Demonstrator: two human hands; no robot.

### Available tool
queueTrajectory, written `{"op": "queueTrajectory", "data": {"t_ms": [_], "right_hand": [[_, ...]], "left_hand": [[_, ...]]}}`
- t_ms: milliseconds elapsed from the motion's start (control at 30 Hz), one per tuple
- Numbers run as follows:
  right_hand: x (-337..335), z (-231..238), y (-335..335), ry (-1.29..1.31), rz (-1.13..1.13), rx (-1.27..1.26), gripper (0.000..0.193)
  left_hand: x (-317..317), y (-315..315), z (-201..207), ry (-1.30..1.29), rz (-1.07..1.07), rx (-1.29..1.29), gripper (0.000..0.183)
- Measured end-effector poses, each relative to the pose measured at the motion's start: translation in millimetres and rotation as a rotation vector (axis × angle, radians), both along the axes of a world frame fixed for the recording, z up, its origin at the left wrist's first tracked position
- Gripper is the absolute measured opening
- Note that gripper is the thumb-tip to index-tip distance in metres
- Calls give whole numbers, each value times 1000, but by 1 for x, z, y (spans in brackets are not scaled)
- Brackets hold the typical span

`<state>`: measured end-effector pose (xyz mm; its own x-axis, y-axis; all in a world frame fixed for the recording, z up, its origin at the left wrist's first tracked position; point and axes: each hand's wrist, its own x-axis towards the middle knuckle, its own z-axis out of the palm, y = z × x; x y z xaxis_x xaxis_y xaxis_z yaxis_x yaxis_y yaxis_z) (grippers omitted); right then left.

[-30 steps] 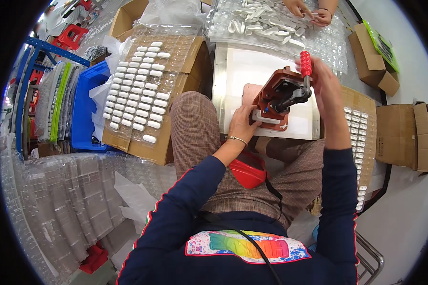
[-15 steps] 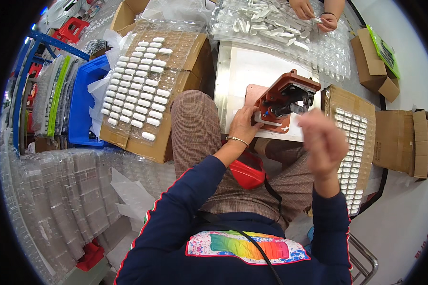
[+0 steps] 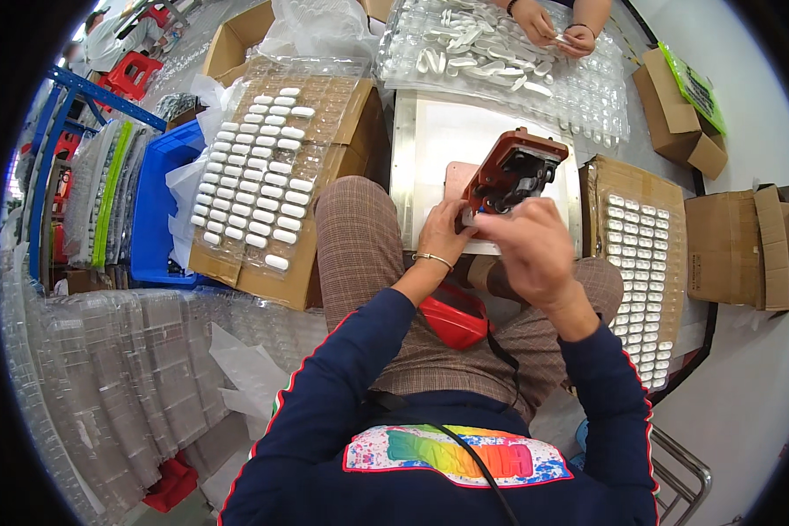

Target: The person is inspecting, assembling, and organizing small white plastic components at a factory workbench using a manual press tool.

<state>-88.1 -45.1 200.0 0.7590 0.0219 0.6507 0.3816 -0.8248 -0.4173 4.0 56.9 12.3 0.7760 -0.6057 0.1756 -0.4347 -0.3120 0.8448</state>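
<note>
A: What was the largest thing about?
B: The stack of clear plastic trays (image 3: 131, 377), low on the person's left.
A: And after that?
B: A cardboard box (image 3: 356, 131) beside the left knee, with a clear tray on top that carried rows of white oval pieces (image 3: 260, 175). Then the white-topped counter (image 3: 443, 123) in front of the knees. Past its far edge, more clear sheets (image 3: 600, 101) bore a loose heap of white curved pieces (image 3: 473, 44).
A: Anything on the other side?
B: A second filled tray (image 3: 640, 289) lay on cardboard to the right, with small white pieces in rows. A blue bin (image 3: 156, 206) stood beyond the left box.
A: Where was the press?
B: The reddish-brown press (image 3: 515, 167) stood on the counter, near its front edge, tilted-looking in that wide view, with dark metal linkage on its face.
A: And the hands?
B: The right hand (image 3: 533, 252) was blurred, in front of the press, its fingertips close to the left one's; I couldn't tell whether it pinched anything. The left hand (image 3: 440, 235) was curled at the press's near left side, and its grip was unclear too.
A: Anything smaller?
B: A thin bracelet (image 3: 433, 259) on the left wrist.
</note>
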Motion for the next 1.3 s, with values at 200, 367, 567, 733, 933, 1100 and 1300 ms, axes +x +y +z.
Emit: {"op": "queueTrajectory", "data": {"t_ms": [200, 367, 567, 733, 933, 1100, 1300], "right_hand": [[53, 75, -43, 135, -30, 1007, 23], [86, 5, -102, 192, -373, 958, 27], [-8, -113, -89, 513, -669, 869, 20], [-32, -152, -41, 576, -464, 571, 15], [-27, -143, -38, 523, -476, 513, 14], [-54, -126, -44, 434, -447, 177, 12], [-80, -120, -50, 349, -481, 22, 13]], "left_hand": [[1, -2, 4, 67, -28, -18, 46], [-1, -1, 5, 162, -43, 7, 45], [1, -3, 6, 124, -27, 17, 45], [0, -3, 6, 149, 0, 7, 46], [-2, -4, 7, 94, -43, -13, 47], [-2, -3, 5, 171, -31, -26, 46], [-3, -6, 5, 149, -41, -49, 46]]}}
